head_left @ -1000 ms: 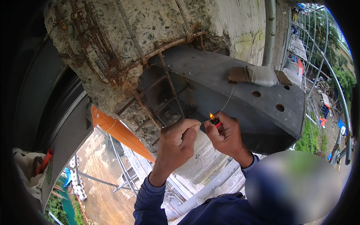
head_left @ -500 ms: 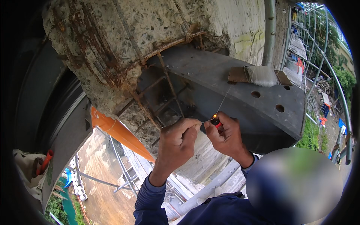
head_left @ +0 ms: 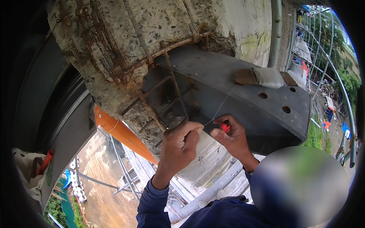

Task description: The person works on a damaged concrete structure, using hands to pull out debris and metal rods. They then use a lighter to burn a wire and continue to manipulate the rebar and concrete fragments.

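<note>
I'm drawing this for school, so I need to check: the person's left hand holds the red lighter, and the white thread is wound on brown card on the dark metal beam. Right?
Not quite: the red lighter is in the right hand. The head view shows it. The white thread is wound on brown card on the dark metal beam.

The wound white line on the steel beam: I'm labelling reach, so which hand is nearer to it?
Right. The right hand is below and left of the wound white line in the picture; the left hand is about as low but farther left.
</note>
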The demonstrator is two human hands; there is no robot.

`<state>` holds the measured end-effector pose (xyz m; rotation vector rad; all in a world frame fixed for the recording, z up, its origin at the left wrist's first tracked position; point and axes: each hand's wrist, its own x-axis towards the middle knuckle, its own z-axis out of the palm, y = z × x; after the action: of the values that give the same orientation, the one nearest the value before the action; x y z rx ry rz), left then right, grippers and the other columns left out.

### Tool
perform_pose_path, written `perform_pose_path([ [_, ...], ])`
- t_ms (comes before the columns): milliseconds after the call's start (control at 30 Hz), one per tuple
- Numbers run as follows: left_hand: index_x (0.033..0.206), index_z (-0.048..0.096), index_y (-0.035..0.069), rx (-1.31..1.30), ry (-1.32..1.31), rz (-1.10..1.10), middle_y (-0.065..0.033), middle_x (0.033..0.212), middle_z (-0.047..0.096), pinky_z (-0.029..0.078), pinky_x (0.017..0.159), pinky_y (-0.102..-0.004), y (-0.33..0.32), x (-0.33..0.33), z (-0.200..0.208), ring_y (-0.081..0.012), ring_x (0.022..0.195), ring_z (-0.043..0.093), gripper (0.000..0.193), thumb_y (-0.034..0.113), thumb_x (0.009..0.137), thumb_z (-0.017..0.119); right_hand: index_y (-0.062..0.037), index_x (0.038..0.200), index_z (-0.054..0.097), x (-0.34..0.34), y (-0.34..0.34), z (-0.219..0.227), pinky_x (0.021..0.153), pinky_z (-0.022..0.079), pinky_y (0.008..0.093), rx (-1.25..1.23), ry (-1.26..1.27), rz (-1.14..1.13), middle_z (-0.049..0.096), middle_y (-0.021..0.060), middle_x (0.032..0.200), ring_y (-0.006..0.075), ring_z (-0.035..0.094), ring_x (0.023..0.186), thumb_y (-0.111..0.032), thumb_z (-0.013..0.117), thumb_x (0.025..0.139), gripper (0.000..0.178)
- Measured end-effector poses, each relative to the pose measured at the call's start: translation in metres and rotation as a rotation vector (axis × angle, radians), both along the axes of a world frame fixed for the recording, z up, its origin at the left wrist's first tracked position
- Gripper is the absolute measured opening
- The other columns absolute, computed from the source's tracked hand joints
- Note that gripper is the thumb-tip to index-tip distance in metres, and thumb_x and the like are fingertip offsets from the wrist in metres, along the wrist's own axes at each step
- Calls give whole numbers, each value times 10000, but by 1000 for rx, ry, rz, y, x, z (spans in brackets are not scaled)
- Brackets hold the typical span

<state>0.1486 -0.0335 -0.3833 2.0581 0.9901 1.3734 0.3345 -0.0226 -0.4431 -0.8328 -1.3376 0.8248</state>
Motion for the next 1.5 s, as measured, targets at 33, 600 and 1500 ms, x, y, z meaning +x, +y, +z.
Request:
perform_pose_path([
  [33,992,700,-11,-19,-5,-1,-8,749,637,423,593,-218,0,-2,0,-38,670,505,108,22,936,614,-32,1039,642,0,1,-1,525,371,208,-78,132,64,549,-17,719,27,449,606,-238,750,922,261],
  [600,968,689,-17,-7,-28,77,-21,736,636,427,590,-221,-27,-23,-22,-53,648,528,91,-8,915,616,-18,1078,624,-16,7,34,536,409,207,50,306,-4,623,14,857,46,527,623,-277,587,1027,267],
  [1500,956,728,10,-71,-197,184,-52,759,685,404,564,-228,-88,-86,-46,-82,611,551,107,17,870,664,-13,1096,572,56,-139,-204,785,488,521,-585,-1189,502,682,233,937,425,657,933,-195,605,891,277],
])
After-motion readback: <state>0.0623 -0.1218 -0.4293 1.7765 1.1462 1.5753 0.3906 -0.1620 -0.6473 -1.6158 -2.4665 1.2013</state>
